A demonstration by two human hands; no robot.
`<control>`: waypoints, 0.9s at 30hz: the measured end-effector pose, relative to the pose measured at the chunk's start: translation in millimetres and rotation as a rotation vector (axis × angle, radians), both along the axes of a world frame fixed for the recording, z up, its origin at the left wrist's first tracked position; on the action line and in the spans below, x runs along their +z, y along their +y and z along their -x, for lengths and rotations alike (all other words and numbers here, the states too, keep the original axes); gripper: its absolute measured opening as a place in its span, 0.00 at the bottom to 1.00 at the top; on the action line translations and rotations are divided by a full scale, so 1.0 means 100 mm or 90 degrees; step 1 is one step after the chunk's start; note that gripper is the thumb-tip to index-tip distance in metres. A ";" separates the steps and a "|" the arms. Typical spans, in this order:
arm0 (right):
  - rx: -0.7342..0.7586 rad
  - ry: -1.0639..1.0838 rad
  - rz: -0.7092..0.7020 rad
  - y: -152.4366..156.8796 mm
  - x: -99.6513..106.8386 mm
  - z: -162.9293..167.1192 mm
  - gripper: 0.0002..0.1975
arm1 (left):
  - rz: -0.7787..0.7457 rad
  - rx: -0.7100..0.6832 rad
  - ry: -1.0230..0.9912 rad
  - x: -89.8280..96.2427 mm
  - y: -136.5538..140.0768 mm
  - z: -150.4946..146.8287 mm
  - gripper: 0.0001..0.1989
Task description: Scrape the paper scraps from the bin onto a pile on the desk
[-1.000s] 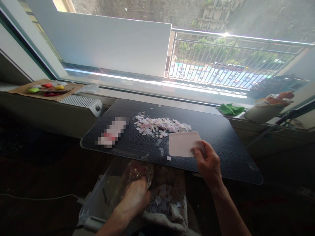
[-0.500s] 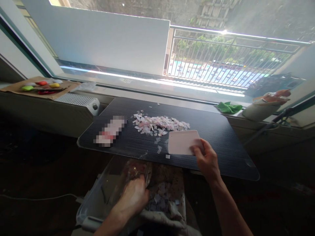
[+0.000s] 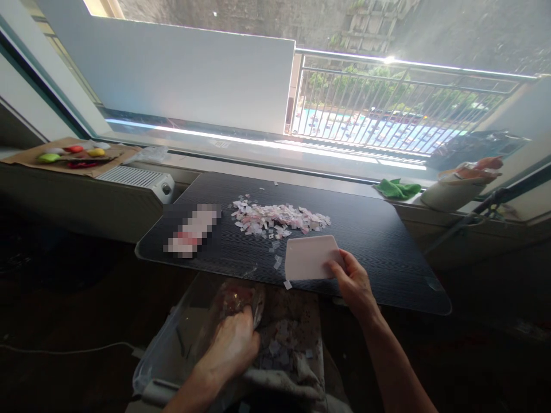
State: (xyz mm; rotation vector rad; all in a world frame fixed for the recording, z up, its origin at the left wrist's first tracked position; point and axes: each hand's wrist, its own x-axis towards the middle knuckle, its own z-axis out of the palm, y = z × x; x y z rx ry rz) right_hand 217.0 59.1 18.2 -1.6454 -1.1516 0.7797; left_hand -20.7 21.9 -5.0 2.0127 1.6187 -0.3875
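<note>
My right hand (image 3: 353,282) grips a flat white rectangular plastic scraper (image 3: 313,258) by its right end, tilted over the near part of the dark table (image 3: 365,229). A small white square (image 3: 288,284) lies at the table's near edge, by the scraper's lower left corner. Beyond the scraper is a heap of small cut pieces (image 3: 279,218), pale and pinkish, with a few strays in front of it. Below the table edge my left hand (image 3: 236,338) is closed on the edge of a clear plastic bag (image 3: 236,295) with reddish contents. Its fingertips are partly hidden.
A blurred-out pale and red item (image 3: 193,232) lies on the table's left. Under the near edge are a clear plastic bin (image 3: 161,350) and a cloth with scattered pieces (image 3: 279,350). A green cloth (image 3: 396,189) and a pot (image 3: 451,192) sit on the windowsill.
My right hand has drawn the scraper left and toward me. The small white square has shifted with it to the table's near edge. My left hand has stayed nearly still on the bag.
</note>
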 end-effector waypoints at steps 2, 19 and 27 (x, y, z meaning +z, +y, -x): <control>0.009 0.011 0.001 -0.02 -0.01 -0.01 0.17 | -0.010 -0.001 -0.005 -0.01 0.00 0.01 0.12; -0.035 0.013 -0.051 -0.04 -0.06 0.22 0.16 | 0.021 0.019 -0.013 0.04 0.00 -0.05 0.14; -0.072 0.024 -0.130 0.12 -0.11 0.30 0.16 | 0.028 0.030 -0.015 0.01 0.01 -0.04 0.15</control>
